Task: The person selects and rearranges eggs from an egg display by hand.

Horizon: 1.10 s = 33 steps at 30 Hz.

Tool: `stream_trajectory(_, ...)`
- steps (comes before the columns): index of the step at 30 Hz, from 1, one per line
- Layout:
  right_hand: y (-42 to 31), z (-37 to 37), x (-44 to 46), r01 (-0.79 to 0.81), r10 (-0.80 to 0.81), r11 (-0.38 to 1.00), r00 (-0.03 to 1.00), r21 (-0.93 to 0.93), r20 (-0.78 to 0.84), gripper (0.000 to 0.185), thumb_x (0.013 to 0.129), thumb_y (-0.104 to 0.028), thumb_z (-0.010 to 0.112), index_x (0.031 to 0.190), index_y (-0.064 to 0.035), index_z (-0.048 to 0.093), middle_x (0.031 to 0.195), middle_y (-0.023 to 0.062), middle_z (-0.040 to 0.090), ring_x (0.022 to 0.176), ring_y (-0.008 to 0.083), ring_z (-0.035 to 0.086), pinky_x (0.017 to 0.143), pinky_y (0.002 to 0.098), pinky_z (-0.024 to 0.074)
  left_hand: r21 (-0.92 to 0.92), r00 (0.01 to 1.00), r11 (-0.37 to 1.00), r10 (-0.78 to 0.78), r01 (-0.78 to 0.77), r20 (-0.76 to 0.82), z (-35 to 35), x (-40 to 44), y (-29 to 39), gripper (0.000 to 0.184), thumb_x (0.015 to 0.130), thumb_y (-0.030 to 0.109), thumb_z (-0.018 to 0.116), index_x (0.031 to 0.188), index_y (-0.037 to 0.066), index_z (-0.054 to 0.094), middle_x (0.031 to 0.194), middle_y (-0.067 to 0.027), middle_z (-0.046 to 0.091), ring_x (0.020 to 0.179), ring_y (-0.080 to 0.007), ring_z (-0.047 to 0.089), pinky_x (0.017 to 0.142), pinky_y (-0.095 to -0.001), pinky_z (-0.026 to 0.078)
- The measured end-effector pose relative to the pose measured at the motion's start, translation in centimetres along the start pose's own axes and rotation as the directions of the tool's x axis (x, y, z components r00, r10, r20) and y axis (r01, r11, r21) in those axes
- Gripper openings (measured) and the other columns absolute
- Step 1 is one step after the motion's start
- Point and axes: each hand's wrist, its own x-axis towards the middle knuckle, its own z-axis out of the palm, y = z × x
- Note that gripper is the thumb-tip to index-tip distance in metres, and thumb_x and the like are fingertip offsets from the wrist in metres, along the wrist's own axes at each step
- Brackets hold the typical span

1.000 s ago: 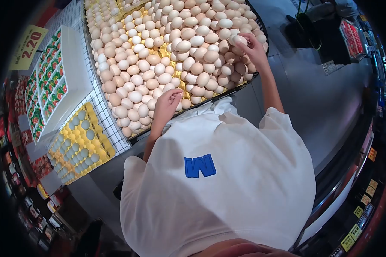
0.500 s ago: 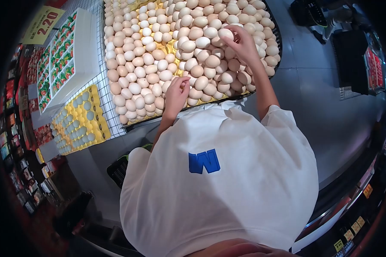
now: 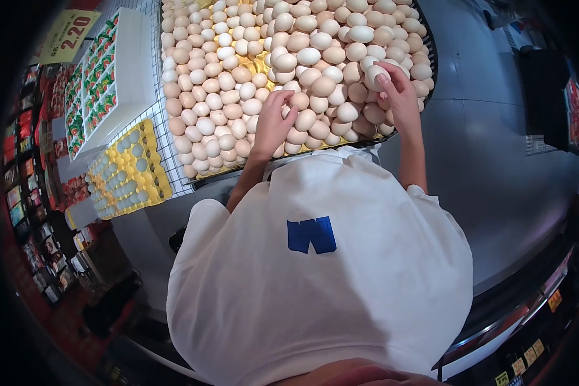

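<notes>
A large heap of brown and cream eggs (image 3: pixel 328 87) fills the black-edged display bin in front of me. My right hand (image 3: pixel 400 96) is over the heap's right side, its thumb and fingers closed round a pale egg (image 3: pixel 374 77). At the near edge, my left hand (image 3: pixel 275 125) has its thumb and index finger on either side of a brown egg (image 3: pixel 299 101), which touches other eggs. Part of the left fingers' grip is hidden. Yellow egg tray (image 3: pixel 257 64) shows through a gap between the stacked eggs.
Left of the bin, a yellow tray of bluish eggs (image 3: pixel 127 164) rests on a white wire grid (image 3: pixel 177 182). Beyond it stand a white box of red-green packs (image 3: pixel 103 83) and a yellow price sign (image 3: pixel 67 35). Grey floor (image 3: pixel 482 167) and a black crate (image 3: pixel 547 96) lie right.
My right hand has moved right and toward me with a pale egg in its fingers. My left hand has shifted forward and right, its fingers now around a brown egg. The view has tilted slightly.
</notes>
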Motion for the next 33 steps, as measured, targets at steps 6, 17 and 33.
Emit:
stream_trajectory(6,0.8,0.0,-0.1,-0.051,0.051,0.998,0.999,0.031,-0.017,0.031,0.091,-0.023,0.066,0.117,-0.0057,0.060,0.093,0.0010,0.060,0.073,0.0048,0.053,0.060,0.0183,0.0426,0.075,0.990,0.991,0.101,-0.109,0.101,0.3,0.9,-2.1,0.035,0.083,0.009,0.066,0.117,0.003,0.059,0.116,-0.0113,0.058,0.097,-0.0210,0.058,0.084,-0.0301,0.048)
stream_trajectory(17,1.3,-2.1,-1.9,-0.063,0.074,0.992,0.993,-0.107,0.097,0.033,0.092,-0.020,0.064,0.121,-0.0050,0.058,0.105,0.0006,0.059,0.080,0.0054,0.051,0.069,0.0203,0.0442,0.006,0.991,0.996,0.090,-0.091,0.099,0.2,0.2,-1.4,0.035,0.083,0.010,0.066,0.117,0.004,0.059,0.117,-0.0139,0.058,0.098,-0.0269,0.060,0.089,-0.0355,0.049)
stream_trajectory(33,4.8,3.7,-4.3,0.722,-0.231,0.308,0.688,-0.619,0.688,0.040,0.065,-0.006,0.071,0.103,-0.0083,0.058,0.097,0.0047,0.057,0.093,0.0241,0.055,0.075,0.0351,0.0488,0.027,0.991,0.992,0.125,-0.126,0.048,1.4,-0.8,-2.7,0.046,0.086,0.014,0.066,0.126,0.000,0.051,0.127,-0.0176,0.050,0.118,-0.0313,0.051,0.101,-0.0376,0.042)
